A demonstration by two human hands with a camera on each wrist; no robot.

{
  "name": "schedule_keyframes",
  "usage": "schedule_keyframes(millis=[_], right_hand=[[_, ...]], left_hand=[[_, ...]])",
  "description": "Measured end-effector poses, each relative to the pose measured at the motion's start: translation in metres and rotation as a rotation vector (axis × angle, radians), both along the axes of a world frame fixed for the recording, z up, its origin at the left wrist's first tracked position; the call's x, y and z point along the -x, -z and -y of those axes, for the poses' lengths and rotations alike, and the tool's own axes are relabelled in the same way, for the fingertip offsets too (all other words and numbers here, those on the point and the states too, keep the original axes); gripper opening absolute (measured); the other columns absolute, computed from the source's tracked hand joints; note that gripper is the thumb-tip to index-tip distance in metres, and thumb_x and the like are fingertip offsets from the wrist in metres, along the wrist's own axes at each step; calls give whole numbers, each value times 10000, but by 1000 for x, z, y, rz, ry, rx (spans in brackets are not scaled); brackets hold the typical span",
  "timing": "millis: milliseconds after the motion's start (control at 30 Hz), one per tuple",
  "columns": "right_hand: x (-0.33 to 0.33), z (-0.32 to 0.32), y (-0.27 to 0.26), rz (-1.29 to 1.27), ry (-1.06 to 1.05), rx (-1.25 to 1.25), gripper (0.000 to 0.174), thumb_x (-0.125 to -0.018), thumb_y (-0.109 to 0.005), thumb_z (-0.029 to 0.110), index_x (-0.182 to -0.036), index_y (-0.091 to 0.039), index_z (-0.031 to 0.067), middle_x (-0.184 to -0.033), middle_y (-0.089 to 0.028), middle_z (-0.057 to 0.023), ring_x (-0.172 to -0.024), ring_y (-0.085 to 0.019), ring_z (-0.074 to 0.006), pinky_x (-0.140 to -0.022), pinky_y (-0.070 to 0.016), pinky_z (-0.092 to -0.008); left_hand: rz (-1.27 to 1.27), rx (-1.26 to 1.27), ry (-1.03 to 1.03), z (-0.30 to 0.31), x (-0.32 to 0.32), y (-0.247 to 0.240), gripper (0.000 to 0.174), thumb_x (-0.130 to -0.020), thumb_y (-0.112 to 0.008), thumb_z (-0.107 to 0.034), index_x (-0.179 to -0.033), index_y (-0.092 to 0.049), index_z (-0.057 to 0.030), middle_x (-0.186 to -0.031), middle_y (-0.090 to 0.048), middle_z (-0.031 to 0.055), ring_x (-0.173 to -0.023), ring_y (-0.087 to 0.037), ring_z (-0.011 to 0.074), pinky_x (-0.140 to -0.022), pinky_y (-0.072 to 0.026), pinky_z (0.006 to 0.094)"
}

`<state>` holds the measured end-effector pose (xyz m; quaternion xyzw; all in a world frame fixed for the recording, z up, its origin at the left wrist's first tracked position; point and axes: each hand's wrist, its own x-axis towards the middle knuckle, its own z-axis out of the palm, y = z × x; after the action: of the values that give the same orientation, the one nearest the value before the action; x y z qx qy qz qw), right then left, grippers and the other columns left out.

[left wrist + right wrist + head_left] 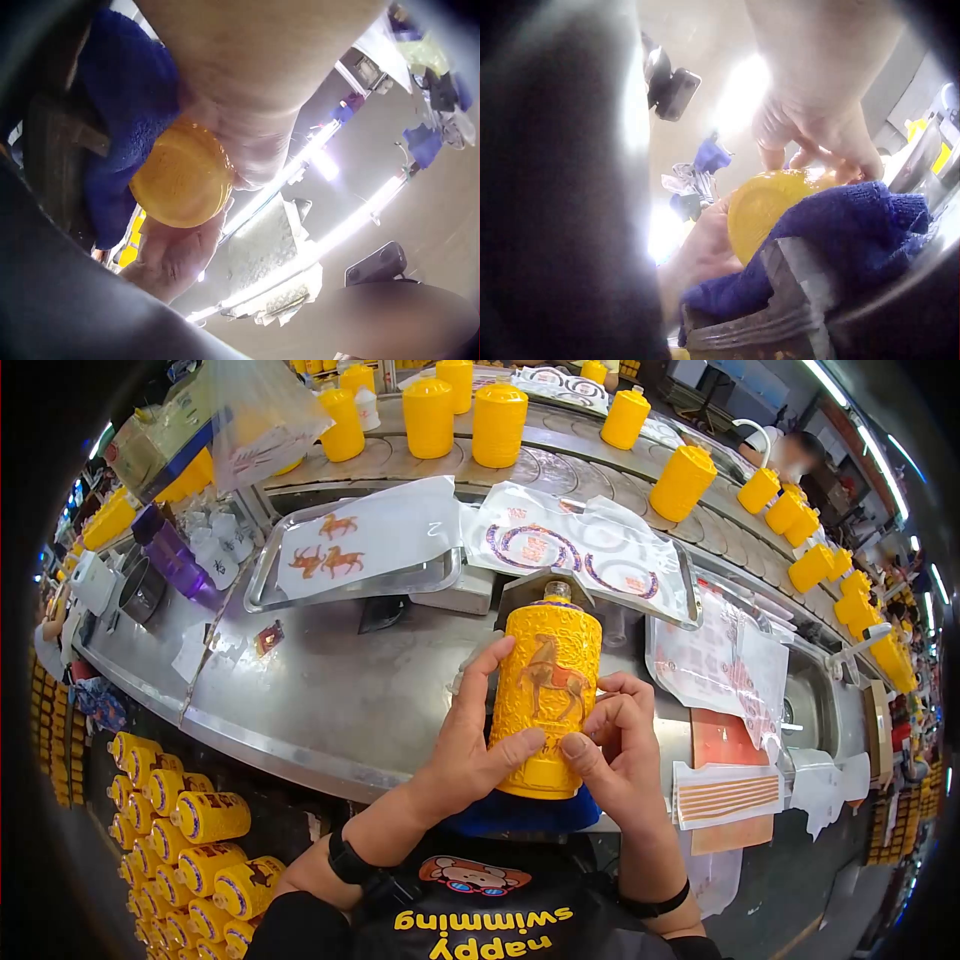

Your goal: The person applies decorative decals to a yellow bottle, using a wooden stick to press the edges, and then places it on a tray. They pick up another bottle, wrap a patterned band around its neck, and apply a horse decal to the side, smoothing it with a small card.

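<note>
A yellow embossed bottle (545, 690) with a brown horse decal on its front lies tilted on a blue cloth (525, 812), its bare neck pointing away from me. My left hand (465, 735) grips the bottle's left side, thumb across the lower front. On the right side, my right hand (625, 745) has its fingers bent against the bottle, with the thumb pressed low on the front, below the horse. Small lettering by the thumbs is partly covered. In the right wrist view, the bottle's round base (761, 214) rests on the cloth over a grey support (795, 292).
Beyond the bottle, a metal tray (270, 575) carries a sheet with horse decals (340, 550); another holds purple-patterned decal sheets (560, 540). Yellow bottles (500, 425) stand on the curved conveyor (560, 465). More yellow bottles (210, 815) are stacked lower left. A sink (810, 700) lies right.
</note>
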<state>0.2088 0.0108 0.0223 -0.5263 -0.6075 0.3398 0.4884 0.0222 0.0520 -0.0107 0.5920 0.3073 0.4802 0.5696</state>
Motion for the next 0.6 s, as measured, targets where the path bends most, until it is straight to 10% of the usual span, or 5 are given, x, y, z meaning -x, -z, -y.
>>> schedule_keyframes(millis=[600], right_hand=[[-5,0,13,-78,-48,-46,285,-819,-774,219,-939,-556,80,-1227,-408,-93,-826,-399,-101,-686,-385,-219]], left_hand=[[-3,-31,40,-1,4,2,855,-875,-670,-342,-1498,-198,5,-1481,-290,208,-1414,-259,303,-1171,-186,382]])
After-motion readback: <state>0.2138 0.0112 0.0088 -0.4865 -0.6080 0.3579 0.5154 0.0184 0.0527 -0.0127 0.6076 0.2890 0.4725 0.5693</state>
